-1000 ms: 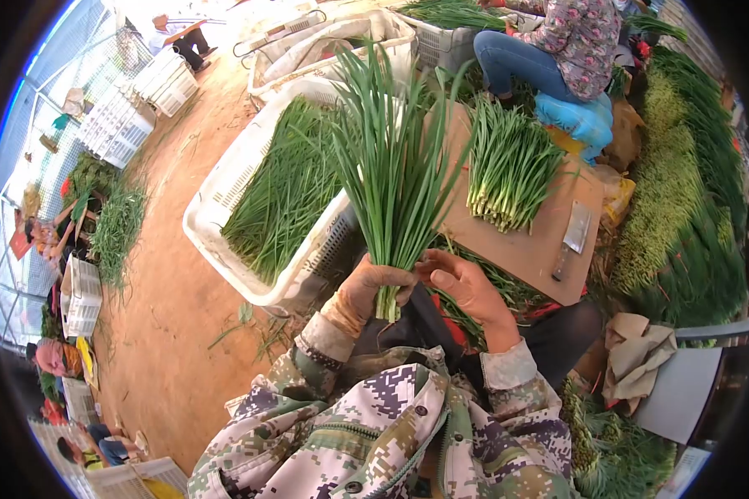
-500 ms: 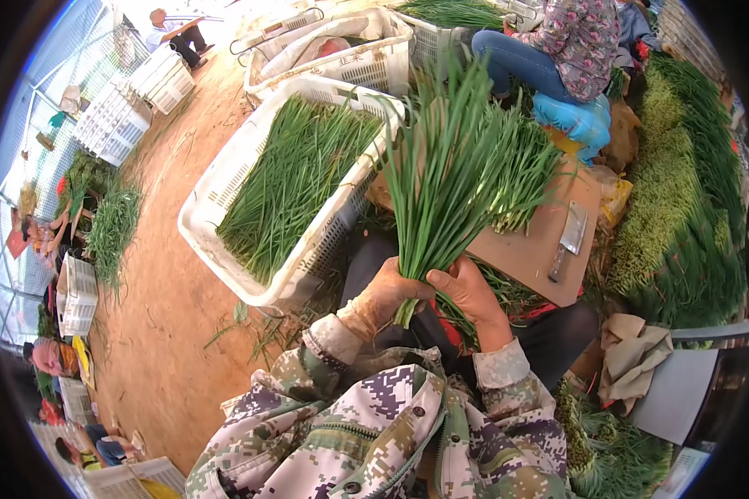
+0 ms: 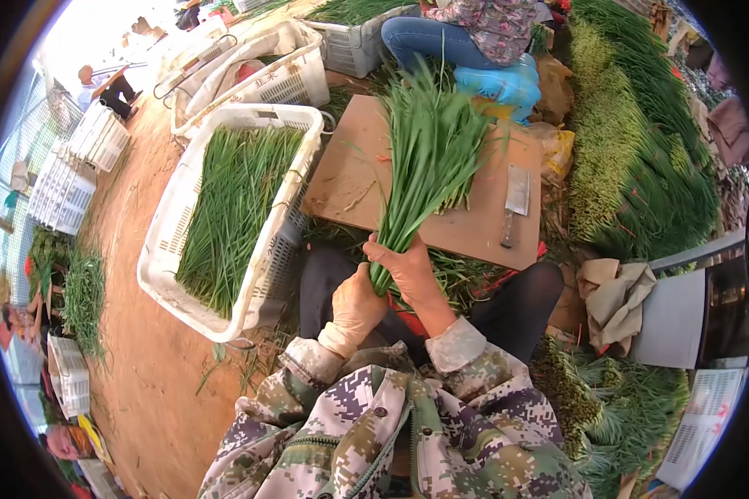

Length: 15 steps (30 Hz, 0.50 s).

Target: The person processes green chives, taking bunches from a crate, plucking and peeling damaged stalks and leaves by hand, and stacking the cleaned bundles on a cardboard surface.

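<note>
A bunch of long green garlic chives (image 3: 412,179) stands nearly upright between my hands, its leaf tips fanned and blurred at the top. My left hand (image 3: 359,301) is closed round the lower end, hiding most of the stalk ends. Just above and to the right, my right hand (image 3: 406,270) wraps the stalks, thumb across the front. Beyond the hands lies a brown board (image 3: 345,179) bearing more chives (image 3: 462,158), partly behind the held bunch. A cleaver (image 3: 516,200) with a dark handle rests on the board's right side.
To the left stands a white plastic crate (image 3: 160,249) filled with chives. A second white crate (image 3: 295,79) with sacking is behind it. A seated person (image 3: 474,37) is beyond the board. Chives are heaped (image 3: 612,150) at the right, near crumpled brown cloth (image 3: 616,303).
The view has swung so the scene sits further left. The bunch has shifted off the board's near side, uncovering its left part. My right hand has moved up and round the stalks.
</note>
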Tool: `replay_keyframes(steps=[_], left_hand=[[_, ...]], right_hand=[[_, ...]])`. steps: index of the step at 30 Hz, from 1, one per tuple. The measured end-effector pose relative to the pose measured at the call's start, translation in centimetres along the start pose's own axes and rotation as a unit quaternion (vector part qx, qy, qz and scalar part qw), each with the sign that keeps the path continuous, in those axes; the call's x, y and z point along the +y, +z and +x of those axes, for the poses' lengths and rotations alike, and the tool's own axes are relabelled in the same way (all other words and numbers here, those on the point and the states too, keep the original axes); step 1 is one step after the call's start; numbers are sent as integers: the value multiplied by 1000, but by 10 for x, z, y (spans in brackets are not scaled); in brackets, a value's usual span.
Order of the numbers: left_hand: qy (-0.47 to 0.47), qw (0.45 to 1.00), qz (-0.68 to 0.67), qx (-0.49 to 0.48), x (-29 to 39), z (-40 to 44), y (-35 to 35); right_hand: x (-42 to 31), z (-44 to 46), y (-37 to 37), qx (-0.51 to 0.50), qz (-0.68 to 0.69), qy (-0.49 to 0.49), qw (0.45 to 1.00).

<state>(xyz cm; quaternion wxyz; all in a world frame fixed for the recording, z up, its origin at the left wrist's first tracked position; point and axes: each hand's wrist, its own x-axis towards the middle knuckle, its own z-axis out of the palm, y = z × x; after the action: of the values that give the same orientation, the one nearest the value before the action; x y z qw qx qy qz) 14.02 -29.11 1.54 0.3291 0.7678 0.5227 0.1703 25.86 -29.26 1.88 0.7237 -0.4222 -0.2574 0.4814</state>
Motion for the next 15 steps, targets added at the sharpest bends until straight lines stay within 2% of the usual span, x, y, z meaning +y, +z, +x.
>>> replay_keyframes(steps=[2,4,6,7,8,10,13,15], left_hand=[[-23,996,81,-26,9,-2,0],[-42,993,91,-62,21,-4,-5],[39,989,-100,-99,22,-9,-15],[-28,957,-220,-187,25,-7,-28],[29,928,-319,-188,22,-8,-29],[-6,873,-464,-147,19,-9,-41],[-37,866,-493,-69,14,1,-59],[-67,819,-566,-67,0,5,-55]], right_hand=[[5,2,-6,11,0,-12,1000],[-2,-1,-6,80,71,40,993],[-15,2,-21,54,55,26,997],[-32,2,-25,33,82,33,996],[-45,5,-33,12,107,40,993],[-54,14,-55,-16,166,10,986],[-64,21,-74,-50,307,40,950],[-69,24,-78,-69,335,10,940]])
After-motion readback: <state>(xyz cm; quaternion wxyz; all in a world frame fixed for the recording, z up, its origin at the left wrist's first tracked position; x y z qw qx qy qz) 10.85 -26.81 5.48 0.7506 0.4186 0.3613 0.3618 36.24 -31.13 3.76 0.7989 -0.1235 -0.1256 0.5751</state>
